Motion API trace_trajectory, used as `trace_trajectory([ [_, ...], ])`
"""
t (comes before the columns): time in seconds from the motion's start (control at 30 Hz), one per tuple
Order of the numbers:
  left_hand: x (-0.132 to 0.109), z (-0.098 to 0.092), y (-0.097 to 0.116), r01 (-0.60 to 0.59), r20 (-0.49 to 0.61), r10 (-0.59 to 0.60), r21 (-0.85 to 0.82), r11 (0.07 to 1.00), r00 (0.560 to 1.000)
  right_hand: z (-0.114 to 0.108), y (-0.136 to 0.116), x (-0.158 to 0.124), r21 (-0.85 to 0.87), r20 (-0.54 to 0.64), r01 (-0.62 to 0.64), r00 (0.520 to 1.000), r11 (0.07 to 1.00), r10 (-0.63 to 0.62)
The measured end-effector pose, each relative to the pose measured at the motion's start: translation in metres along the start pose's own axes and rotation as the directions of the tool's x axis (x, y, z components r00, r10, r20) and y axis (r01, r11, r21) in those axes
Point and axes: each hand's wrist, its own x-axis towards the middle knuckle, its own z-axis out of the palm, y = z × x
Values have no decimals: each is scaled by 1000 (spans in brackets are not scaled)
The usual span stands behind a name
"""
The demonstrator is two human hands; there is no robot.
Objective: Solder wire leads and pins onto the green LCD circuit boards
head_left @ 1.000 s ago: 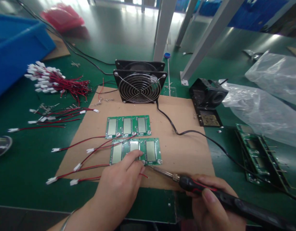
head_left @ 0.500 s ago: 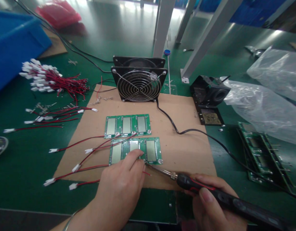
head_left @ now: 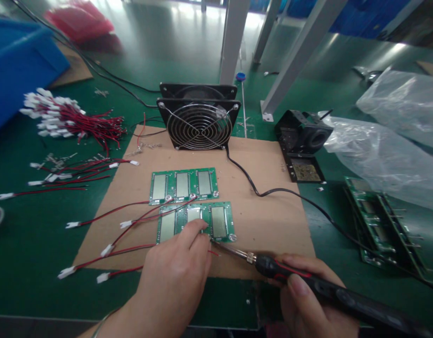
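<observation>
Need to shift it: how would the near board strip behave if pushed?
The near board strip looks thin and flat, so probably stiff and light, sliding easily on the cardboard. Its red wires look floppy and would likely drag behind.

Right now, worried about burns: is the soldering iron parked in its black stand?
No, the right hand holds the soldering iron, its tip at the near circuit board, away from the stand.

the left hand (head_left: pixel 174 277) reaches forward palm down, thumb and forefinger pinched together at the tips. the right hand (head_left: pixel 306 300) sits beside it, fingers curled tight, thumb flat on top.
</observation>
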Motion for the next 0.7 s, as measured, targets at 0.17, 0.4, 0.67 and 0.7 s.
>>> trace_trajectory([
  [0.17, 1, 0, 1, 1, -15, -1, 4, 1000, 1000, -2, 1, 1, -37, 25, 24, 999, 999, -23],
  [0.4, 2, 1, 1, 14, -24, -14, -13, 1000, 1000, -1, 1, 1, 31, 4, 1, 1000, 1000, -1],
  [0.67, 1, 1, 1, -6, -16, 7, 21, 1000, 1000, 0, -3, 3, 316, 5, -56, 998, 947, 58],
  [0.7, 0, 1, 1, -6, -16, 6, 20, 1000, 1000, 0, -2, 2, 315, -1, -58, 998, 948, 61],
])
